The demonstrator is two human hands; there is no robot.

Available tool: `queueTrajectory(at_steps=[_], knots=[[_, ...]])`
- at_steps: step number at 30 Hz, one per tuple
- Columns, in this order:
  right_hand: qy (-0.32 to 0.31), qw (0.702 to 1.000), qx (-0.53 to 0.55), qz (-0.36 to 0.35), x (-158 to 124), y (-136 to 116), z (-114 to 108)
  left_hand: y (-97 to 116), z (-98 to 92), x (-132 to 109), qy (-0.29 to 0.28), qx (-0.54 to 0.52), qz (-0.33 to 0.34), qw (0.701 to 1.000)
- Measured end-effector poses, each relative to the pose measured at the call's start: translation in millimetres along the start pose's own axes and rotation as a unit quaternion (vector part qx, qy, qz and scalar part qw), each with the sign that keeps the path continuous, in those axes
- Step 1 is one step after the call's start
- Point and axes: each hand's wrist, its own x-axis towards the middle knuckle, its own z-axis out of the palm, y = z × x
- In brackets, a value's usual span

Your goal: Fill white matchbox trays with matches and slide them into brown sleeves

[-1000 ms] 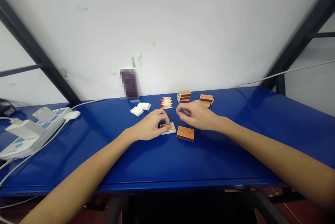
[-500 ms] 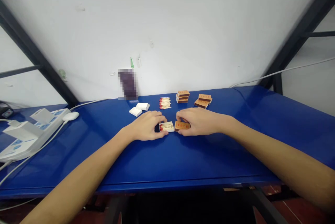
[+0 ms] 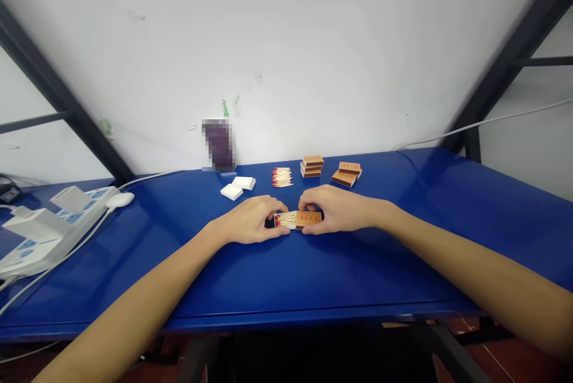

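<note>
match tray (image 3: pixel 285 219) now halfway inside orange sleeve (image 3: pixel 310 218); left fingers (image 3: pixel 274 206) gripping tray, right fingers (image 3: pixel 308 197) gripping sleeve

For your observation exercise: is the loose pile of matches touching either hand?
No, the loose matches lie on the table beyond the left hand and right hand.

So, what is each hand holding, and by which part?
Left hand: match tray, by its left end. Right hand: orange sleeve, by its right end.
</note>
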Motion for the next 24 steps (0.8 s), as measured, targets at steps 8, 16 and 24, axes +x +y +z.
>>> queueTrajectory(at_steps=[8, 16, 24], knots=[[-0.024, 0.999, 0.029, 0.027, -1.4, -1.8, -4.3, 3.0, -1.2, 0.4, -0.004, -0.009, 0.001, 1.000], [-0.003, 1.000, 0.020, 0.008, -2.3, -7.3, -2.6, -0.5, 1.3, -0.1, 0.012, -0.050, -0.002, 0.999], [-0.015, 0.999, 0.032, 0.017, -2.3, -2.4, -3.3, 3.4, 1.6, 0.8, 0.018, -0.064, -0.017, 0.998]])
